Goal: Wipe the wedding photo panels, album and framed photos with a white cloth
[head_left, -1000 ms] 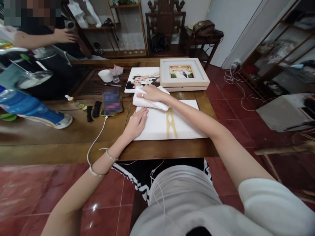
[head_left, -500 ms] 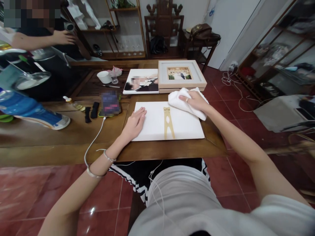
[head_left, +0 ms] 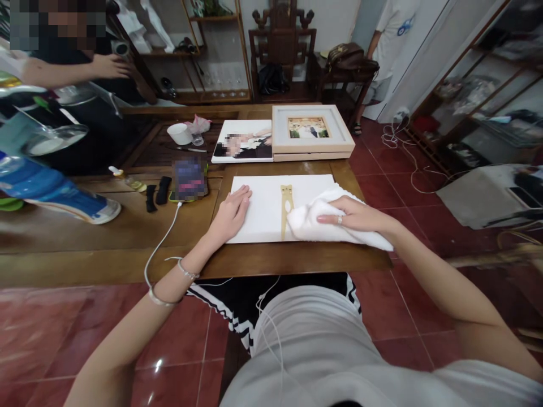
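Observation:
A white flat board (head_left: 265,206) with a gold stand strip (head_left: 286,210) lies on the wooden table (head_left: 271,257) in front of me. My left hand (head_left: 231,212) rests flat on the board's left edge, fingers stretched out. My right hand (head_left: 356,215) presses a white cloth (head_left: 326,223) onto the board's near right part, fingers laid over the cloth. A ring shows on that hand.
Behind the board lie a photo print (head_left: 244,141) and a framed photo box (head_left: 311,133). A phone (head_left: 189,178) on a white cable, a white cup (head_left: 179,133) and a small bottle (head_left: 127,178) sit to the left. Another person's arm (head_left: 72,68) reaches at far left; someone stands at the back right.
My right hand has swept the cloth from the board's far left corner across to the far right, then down to the near right. My left hand has stayed put.

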Motion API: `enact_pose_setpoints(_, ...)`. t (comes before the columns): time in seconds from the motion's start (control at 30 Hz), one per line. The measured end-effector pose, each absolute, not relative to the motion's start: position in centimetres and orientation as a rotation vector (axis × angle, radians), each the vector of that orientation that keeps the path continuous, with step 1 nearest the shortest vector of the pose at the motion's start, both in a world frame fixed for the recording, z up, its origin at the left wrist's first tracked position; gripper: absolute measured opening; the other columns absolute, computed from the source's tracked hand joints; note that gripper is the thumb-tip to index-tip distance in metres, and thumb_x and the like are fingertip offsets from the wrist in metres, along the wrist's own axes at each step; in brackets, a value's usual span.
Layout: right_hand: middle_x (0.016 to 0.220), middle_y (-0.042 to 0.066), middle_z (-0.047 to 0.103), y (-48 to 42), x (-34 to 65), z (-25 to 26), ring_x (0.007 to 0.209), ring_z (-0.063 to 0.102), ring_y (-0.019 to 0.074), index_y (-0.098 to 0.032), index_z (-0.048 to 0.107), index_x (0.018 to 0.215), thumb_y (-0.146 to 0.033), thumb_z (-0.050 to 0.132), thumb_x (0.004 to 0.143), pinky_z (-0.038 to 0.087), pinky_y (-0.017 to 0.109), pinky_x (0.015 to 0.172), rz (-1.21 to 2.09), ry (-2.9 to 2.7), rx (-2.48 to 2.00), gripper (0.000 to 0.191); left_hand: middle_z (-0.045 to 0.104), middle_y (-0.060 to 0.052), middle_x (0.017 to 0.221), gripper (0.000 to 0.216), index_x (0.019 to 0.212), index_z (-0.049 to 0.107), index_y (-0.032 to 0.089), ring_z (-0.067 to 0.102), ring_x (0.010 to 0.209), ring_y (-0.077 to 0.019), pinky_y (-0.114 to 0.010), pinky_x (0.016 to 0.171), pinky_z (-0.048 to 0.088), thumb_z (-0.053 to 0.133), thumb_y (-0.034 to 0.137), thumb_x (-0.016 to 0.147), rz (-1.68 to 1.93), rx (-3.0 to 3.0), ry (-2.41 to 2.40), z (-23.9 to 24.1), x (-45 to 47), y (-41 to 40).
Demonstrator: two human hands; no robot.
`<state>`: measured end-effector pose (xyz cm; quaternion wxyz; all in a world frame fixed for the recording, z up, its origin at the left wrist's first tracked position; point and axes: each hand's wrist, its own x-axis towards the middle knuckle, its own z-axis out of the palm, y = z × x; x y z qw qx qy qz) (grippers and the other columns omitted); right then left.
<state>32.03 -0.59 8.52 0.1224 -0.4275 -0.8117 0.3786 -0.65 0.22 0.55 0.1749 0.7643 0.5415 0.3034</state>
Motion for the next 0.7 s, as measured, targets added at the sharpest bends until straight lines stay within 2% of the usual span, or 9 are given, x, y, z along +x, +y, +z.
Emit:
enact_pose_setpoints(0.2,0.08,0.005,0.065,6.9,30.8,7.5,0.077,0.056,0.0234,-0.018,0.063,0.074,-0.061,0.058,0.083,0.04,0.036,0.075,0.889,-2.188,-1.377,0.044,0.055,-0.017,0.145,0.064,0.129,0.065,0.012,0.045,0.142,-0.0274,-0.048,0.121,0.028,0.025,0.055,0.103,0.866,2.166,1.545,0.5,-0.8,0.2)
enact_pose_setpoints(0.4,0.087,0.007,0.068,11.8,30.3,6.6,0.082,0.058,0.0251,-0.017,0.065,0.079,-0.056,0.062,0.081,0.043,0.038,0.08,0.816,-1.993,-1.494,0.04,0.056,-0.018,0.144,0.065,0.128,0.065,0.009,0.046,0.141,-0.0279,-0.048,0.12,0.03,0.024,0.054,0.103,0.869,2.178,1.539,0.5,-0.9,0.2)
enact_pose_setpoints(0.53,0.081,0.006,0.065,9.1,30.3,6.4,0.082,0.058,0.0254,-0.018,0.058,0.069,-0.053,0.057,0.085,0.041,0.037,0.079,0.677,-2.06,-1.451,0.039,0.056,-0.017,0.144,0.063,0.129,0.065,0.011,0.046,0.141,-0.0275,-0.049,0.12,0.03,0.025,0.052,0.104,0.866,2.178,1.544,0.5,-0.9,0.2)
enact_pose_setpoints(0.7,0.066,0.002,0.057,0.9,31.3,7.0,0.068,0.054,0.0225,-0.023,0.052,0.061,-0.058,0.053,0.087,0.037,0.036,0.068,0.775,-2.239,-1.364,0.043,0.056,-0.017,0.145,0.064,0.129,0.064,0.011,0.045,0.142,-0.0271,-0.049,0.12,0.029,0.025,0.054,0.103,0.862,2.176,1.546,0.5,-0.8,0.2)
